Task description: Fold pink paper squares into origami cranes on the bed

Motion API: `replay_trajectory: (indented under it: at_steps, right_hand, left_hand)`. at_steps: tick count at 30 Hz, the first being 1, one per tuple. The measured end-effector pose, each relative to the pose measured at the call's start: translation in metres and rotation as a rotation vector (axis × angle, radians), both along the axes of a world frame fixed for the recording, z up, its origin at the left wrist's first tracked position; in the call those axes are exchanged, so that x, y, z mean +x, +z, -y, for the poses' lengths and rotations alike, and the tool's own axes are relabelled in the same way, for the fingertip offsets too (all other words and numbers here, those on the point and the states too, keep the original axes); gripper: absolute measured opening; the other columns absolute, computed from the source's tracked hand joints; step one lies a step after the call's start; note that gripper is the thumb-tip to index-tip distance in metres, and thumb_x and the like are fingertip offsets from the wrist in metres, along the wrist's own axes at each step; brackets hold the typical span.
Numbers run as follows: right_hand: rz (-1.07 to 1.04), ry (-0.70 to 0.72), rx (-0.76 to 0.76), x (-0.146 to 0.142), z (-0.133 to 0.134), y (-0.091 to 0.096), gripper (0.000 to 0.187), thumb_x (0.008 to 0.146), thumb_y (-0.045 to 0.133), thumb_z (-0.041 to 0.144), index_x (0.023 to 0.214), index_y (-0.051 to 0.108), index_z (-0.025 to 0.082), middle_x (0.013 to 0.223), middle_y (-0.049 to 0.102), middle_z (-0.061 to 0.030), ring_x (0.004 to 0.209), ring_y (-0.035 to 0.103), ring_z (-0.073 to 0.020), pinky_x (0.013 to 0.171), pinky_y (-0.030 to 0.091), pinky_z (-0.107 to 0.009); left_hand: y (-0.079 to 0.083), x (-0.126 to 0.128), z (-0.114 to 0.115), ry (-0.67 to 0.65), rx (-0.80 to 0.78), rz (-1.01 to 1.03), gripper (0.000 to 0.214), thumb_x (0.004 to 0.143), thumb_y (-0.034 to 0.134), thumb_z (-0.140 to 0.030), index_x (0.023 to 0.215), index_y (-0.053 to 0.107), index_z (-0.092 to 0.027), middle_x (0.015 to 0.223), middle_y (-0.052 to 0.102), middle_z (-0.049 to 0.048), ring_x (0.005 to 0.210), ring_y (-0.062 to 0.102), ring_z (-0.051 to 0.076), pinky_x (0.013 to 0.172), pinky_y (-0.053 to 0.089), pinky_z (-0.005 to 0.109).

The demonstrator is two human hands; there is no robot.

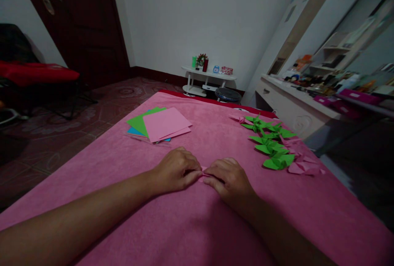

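Pink paper (203, 174) is sitting between my left hand (177, 169) and right hand (230, 182), over the pink cloth (129, 221) and nearer me than the square sheets (166, 123); I am pinching it narrowly from both sides.

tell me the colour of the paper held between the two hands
Pink; the paper shows in the head view, partly hidden.

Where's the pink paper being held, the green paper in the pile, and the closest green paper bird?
Pink paper (201, 179): head view, its small uncovered bit.
Green paper (139, 123): head view, its uncovered left part.
Green paper bird (278, 161): head view, its middle.
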State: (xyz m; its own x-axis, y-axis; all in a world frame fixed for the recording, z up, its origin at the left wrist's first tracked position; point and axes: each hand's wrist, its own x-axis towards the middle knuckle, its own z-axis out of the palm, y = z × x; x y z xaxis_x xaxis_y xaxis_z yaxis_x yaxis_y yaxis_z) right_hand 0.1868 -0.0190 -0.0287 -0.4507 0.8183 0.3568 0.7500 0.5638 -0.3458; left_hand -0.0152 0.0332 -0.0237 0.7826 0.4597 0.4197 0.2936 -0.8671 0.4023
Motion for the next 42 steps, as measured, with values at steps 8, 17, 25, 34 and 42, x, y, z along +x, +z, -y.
replay_trajectory:
  at_steps: [8,17,25,34,42]
  right_hand:
    - [-0.039,-0.043,-0.050,-0.007,0.003,-0.002,0.013,0.084,0.057,0.019,0.074,0.065,0.020,0.078,0.063,-0.0006,0.075,0.054,-0.0149,0.073,0.036,-0.030]
    - [-0.190,-0.150,-0.162,-0.010,0.004,-0.002,0.012,0.079,0.055,0.014,0.071,0.063,0.019,0.073,0.057,-0.0021,0.069,0.053,-0.0148,0.062,0.039,-0.026]
    - [-0.234,-0.200,-0.153,-0.010,0.002,-0.008,0.013,0.071,0.055,0.009,0.062,0.057,0.018,0.069,0.053,-0.0009,0.064,0.051,-0.0131,0.060,0.040,-0.024]
    - [-0.181,-0.268,-0.117,-0.015,-0.004,-0.008,0.015,0.066,0.052,0.008,0.056,0.052,0.019,0.063,0.051,-0.0002,0.057,0.049,-0.0117,0.055,0.038,-0.022]
    - [-0.146,-0.309,-0.126,-0.016,-0.008,-0.009,0.015,0.065,0.052,0.010,0.053,0.050,0.018,0.062,0.051,0.0000,0.055,0.050,-0.0111,0.053,0.036,-0.022]
  left_hand:
    - [-0.001,-0.005,0.000,-0.009,-0.030,-0.029,0.017,0.081,0.057,-0.031,0.084,0.069,-0.020,0.080,0.070,0.0048,0.077,0.064,0.016,0.077,0.043,0.028]
    - [-0.007,-0.002,0.001,0.030,-0.141,0.050,0.016,0.078,0.054,-0.018,0.085,0.069,-0.019,0.085,0.070,0.0036,0.077,0.063,0.014,0.074,0.047,0.025]
    - [-0.014,0.001,0.001,0.123,-0.340,0.125,0.018,0.071,0.054,-0.011,0.072,0.070,-0.017,0.085,0.068,0.0022,0.068,0.061,0.011,0.058,0.044,0.020]
    - [-0.020,0.006,-0.002,0.219,-0.427,0.132,0.013,0.065,0.057,-0.013,0.065,0.070,-0.016,0.082,0.068,0.0018,0.063,0.057,0.010,0.052,0.040,0.018]
    - [-0.017,0.010,-0.004,0.256,-0.438,0.093,0.013,0.062,0.057,-0.014,0.062,0.070,-0.016,0.081,0.067,0.0010,0.062,0.056,0.010,0.051,0.039,0.019]
